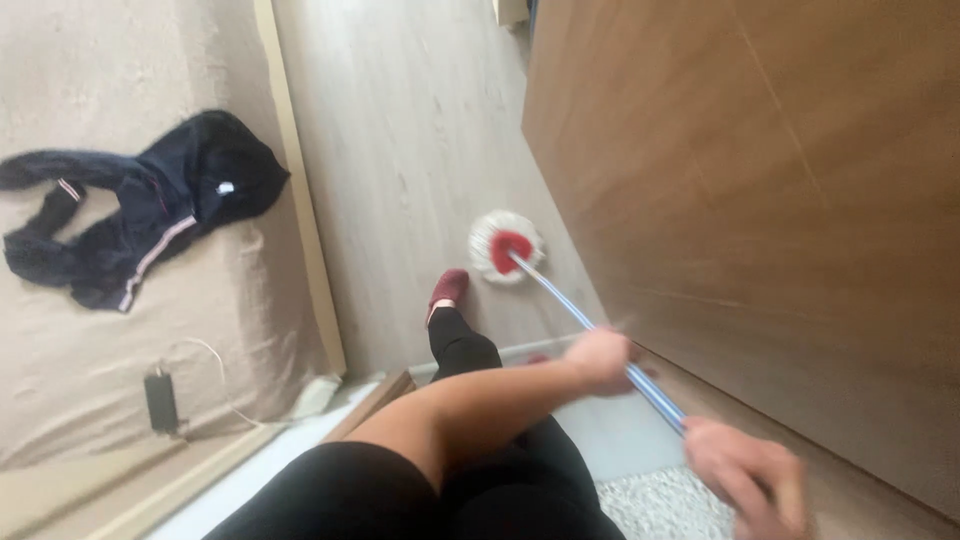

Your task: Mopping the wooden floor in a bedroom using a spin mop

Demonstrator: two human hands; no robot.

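Your left hand [600, 360] is wrapped around the mop handle [590, 325], right hand [745, 480] grips lower but it's blurry and cut off. Mop head [506, 247] sits on the floor [400, 130] by your foot [447, 290].

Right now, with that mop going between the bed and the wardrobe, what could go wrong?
The mop head works close to the wooden panel, so it may knock or wet it. The foot stands right beside the mop, a possible slip. Both hands, left and right, look blurred, so the handle could swing wide.
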